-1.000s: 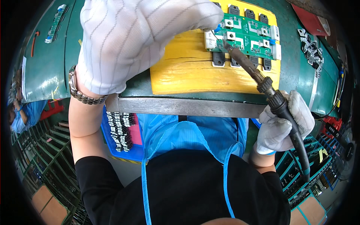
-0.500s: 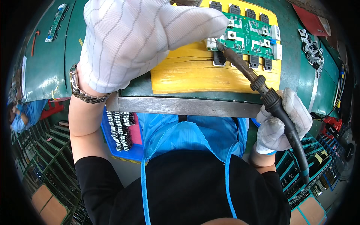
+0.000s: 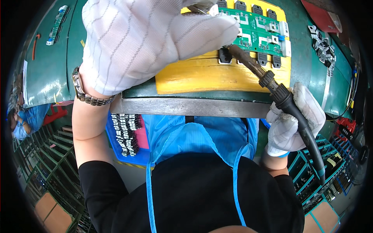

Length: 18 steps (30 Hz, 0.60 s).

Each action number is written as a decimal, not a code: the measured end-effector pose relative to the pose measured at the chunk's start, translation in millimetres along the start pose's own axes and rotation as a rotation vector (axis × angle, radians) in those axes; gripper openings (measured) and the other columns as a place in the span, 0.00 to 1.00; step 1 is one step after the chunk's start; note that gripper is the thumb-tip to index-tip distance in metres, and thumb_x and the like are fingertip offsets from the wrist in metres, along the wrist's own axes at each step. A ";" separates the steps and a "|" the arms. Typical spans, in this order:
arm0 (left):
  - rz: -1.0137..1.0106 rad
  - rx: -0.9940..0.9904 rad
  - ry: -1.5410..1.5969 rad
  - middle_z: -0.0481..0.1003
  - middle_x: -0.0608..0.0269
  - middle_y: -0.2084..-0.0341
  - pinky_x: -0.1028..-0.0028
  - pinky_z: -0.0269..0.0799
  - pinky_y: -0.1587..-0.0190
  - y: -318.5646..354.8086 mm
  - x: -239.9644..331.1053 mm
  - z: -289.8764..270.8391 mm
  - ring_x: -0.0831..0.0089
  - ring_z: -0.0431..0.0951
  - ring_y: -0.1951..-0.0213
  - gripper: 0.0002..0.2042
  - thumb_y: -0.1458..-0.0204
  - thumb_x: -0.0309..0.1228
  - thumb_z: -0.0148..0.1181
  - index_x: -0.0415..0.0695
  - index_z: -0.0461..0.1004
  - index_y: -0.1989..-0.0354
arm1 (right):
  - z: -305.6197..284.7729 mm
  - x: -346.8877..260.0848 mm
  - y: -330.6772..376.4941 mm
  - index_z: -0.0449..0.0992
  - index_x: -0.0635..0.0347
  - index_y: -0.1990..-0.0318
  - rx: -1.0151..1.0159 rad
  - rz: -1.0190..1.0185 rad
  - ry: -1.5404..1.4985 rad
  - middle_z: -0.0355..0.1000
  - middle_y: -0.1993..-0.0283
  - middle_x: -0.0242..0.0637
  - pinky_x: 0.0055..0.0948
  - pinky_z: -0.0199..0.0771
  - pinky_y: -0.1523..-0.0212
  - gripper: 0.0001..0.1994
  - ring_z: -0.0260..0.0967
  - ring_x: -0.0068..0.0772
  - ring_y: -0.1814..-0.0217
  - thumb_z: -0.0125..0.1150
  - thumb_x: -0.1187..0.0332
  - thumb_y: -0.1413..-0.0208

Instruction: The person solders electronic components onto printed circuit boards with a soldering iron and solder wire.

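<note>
My right hand [image 3: 293, 126], in a white striped glove, is closed around the handle of a soldering iron [image 3: 285, 99]. The iron slants up and left, and its tip is hidden by my left thumb at the near left part of a green circuit board [image 3: 254, 33]. Black flat components [image 3: 262, 58] stick out along the board's long edges, over a yellow block [image 3: 217, 75]. My left hand [image 3: 143, 42], gloved too, reaches over the block's left part. A greyish metal piece [image 3: 202, 7] shows between its thumb and fingers; its kind is unclear.
A metal strip [image 3: 194, 106] edges the green bench. Metal parts [image 3: 323, 46] lie at the right; another narrow board [image 3: 57, 25] and a red-orange tool [image 3: 35, 46] lie at the left. A blue bin [image 3: 142, 156] with small parts sits below the edge. Another person's blue sleeve [image 3: 33, 120] shows far left.
My left thumb has shifted slightly and now covers the iron's tip and the board's near left corner. The iron's handle end has swung slightly right. Both hands keep their grips.
</note>
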<state>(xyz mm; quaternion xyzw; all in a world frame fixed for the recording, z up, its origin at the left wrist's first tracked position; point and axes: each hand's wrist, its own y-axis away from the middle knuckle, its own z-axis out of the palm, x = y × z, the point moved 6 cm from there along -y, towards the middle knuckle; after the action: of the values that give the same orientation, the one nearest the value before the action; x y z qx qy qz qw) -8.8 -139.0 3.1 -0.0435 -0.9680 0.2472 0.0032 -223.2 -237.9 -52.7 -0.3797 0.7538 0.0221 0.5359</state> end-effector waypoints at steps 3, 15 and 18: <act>-0.143 0.049 0.290 0.81 0.61 0.76 0.67 0.74 0.70 1.8 -5.3 0.6 0.66 0.80 0.77 0.12 0.59 0.40 0.76 0.47 0.85 0.69 | 0.5 -5.4 -3.7 0.80 0.70 0.65 -0.125 -0.106 0.158 0.77 0.70 0.41 0.29 0.73 0.66 0.33 0.71 0.33 0.73 0.70 0.39 0.52; -0.453 -0.087 0.459 0.84 0.58 0.69 0.73 0.78 0.58 11.1 -14.9 18.4 0.65 0.84 0.67 0.10 0.56 0.32 0.74 0.45 0.85 0.65 | 1.8 -4.2 -5.5 0.78 0.70 0.69 -0.097 -0.032 -0.028 0.75 0.72 0.39 0.28 0.72 0.68 0.30 0.74 0.32 0.73 0.70 0.42 0.51; -0.677 0.195 1.348 0.83 0.56 0.64 0.74 0.81 0.55 38.6 -30.7 33.8 0.66 0.84 0.61 0.10 0.46 0.23 0.66 0.34 0.81 0.56 | -4.4 -0.8 -1.7 0.77 0.68 0.69 0.021 -0.009 -0.048 0.75 0.71 0.39 0.28 0.72 0.71 0.32 0.74 0.32 0.73 0.67 0.39 0.49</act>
<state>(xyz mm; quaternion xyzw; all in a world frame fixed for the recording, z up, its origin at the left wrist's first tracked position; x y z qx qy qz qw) 24.1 -124.0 -44.6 0.1148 -0.6910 0.2370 0.6732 -225.6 -240.6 -49.5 -0.3768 0.7392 0.0207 0.5578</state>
